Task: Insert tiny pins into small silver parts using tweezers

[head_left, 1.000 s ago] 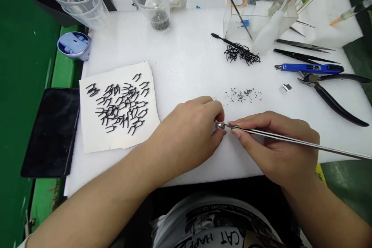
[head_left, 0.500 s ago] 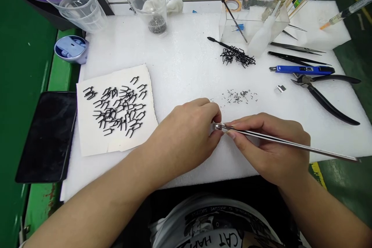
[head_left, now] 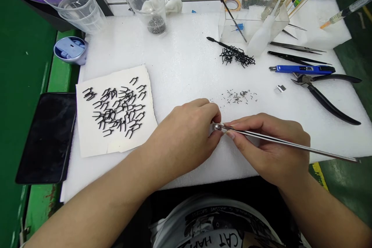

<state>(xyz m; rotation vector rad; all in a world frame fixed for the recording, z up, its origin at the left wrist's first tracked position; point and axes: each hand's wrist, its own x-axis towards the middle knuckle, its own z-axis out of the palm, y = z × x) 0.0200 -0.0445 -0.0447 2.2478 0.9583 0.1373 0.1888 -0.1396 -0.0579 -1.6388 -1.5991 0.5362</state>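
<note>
My right hand (head_left: 270, 143) is closed around a slim pair of metal tweezers (head_left: 290, 142), whose rear end points out to the right. The tips of the tweezers meet a small shiny metal piece (head_left: 217, 127) at the fingertips of my left hand (head_left: 186, 135). My left fingers are curled and pinch that piece; most of it is hidden by them. Just beyond the hands lie tiny dark bits (head_left: 240, 96) scattered on the white foam sheet (head_left: 180, 66). Farther back is a heap of bent black parts (head_left: 237, 56) with a black stick-like tool resting across it.
At left, a cream card (head_left: 93, 139) bears many black forked parts; a black tablet (head_left: 45, 139) lies beside it. Cutting pliers (head_left: 319, 93), a blue utility knife (head_left: 305, 69) and more tweezers lie at right. Plastic cups (head_left: 80, 7), a clear box (head_left: 229, 27) and a white squeeze bottle (head_left: 258, 40) stand behind.
Both hands, the tweezers and the small metal piece look almost unchanged. The view has shifted very slightly.
</note>
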